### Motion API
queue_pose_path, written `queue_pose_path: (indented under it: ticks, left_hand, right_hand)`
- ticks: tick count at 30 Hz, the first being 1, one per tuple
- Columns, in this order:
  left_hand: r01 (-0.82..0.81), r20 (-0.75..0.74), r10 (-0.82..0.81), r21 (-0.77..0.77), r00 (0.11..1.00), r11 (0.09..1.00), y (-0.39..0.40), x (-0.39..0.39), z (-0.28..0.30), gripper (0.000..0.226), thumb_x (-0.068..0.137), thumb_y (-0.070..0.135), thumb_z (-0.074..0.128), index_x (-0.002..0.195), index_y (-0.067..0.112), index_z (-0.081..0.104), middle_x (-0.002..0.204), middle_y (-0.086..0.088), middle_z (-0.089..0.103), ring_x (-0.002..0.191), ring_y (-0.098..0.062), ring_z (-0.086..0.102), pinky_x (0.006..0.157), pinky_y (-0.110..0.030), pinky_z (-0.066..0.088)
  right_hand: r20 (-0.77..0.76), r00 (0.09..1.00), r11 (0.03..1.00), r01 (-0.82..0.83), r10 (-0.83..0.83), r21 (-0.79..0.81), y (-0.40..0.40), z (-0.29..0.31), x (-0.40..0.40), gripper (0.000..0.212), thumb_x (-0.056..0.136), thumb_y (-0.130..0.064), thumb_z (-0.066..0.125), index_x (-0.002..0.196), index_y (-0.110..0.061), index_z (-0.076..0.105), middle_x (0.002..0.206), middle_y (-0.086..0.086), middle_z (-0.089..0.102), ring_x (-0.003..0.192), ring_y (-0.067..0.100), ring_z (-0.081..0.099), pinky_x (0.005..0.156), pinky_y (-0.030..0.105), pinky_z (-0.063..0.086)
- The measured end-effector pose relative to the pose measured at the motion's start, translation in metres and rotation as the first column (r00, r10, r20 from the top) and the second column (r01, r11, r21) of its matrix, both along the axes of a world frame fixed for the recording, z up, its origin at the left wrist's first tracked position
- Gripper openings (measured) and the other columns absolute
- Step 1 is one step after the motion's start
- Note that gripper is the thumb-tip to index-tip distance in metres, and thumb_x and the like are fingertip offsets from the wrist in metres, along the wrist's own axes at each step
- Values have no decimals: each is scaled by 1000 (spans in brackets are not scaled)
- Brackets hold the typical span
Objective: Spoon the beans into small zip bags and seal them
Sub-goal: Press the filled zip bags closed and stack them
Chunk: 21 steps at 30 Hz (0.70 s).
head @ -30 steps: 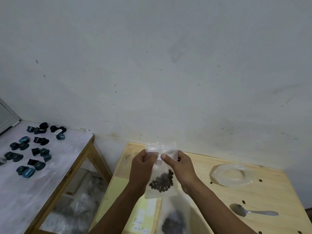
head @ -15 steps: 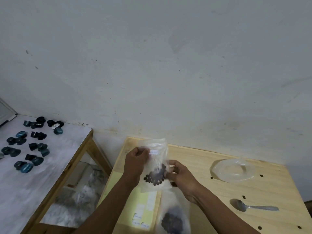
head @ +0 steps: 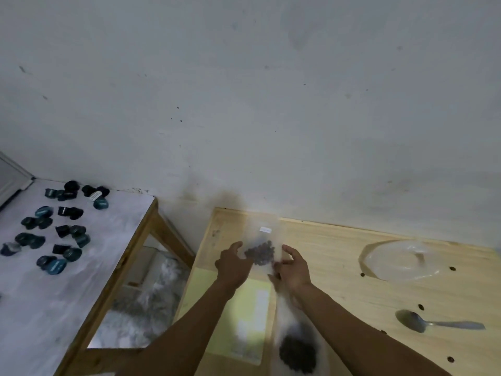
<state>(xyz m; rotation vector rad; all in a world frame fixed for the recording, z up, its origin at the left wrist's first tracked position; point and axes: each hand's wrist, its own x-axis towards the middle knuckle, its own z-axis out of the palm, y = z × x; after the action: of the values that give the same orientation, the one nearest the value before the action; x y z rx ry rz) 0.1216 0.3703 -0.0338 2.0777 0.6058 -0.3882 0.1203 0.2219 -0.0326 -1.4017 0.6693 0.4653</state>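
Wooden table (head: 352,267) against a wall; a second table (head: 54,294) at left carries dark capsules (head: 54,232). A large bag of beans (head: 298,346) lies at the near edge. Left hand (head: 233,263) and right hand (head: 294,268), fingers loosely spread, flank the small zip bag (head: 261,248) of beans on the table; contact is blurred. Spoon (head: 436,322) lies at right.

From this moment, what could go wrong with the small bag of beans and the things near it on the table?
1. The small zip bag is blurred, so its seal cannot be checked; if it is not fully closed, beans may spill.
2. The left hand and right hand sit at its sides with loose fingers; it might slip.
3. The larger bag of beans lies by the right forearm near the table edge; a bump may tip it.
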Motion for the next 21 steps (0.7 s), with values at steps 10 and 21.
queue_pose_path:
  ticks: [10,21]
  left_hand:
    - [102,-188,-81,107,979,989,7,16,-13,78,87,43,60,153,30,19,149,-12,19,130,-38,24,107,-44,30]
    - [1,68,-1,1,998,1000,-1,-53,0,37,91,20,59,128,21,54,117,-6,56,108,-25,56,90,-37,49]
  right_hand:
    - [-186,879,890,-454,438,-50,5,-4,25,88,89,-11,56,153,-44,6,113,6,48,64,13,42,49,22,40]
    - [176,898,809,-260,404,-528,-72,30,-52,45,93,-4,57,132,-24,48,97,-7,52,85,7,53,67,12,44]
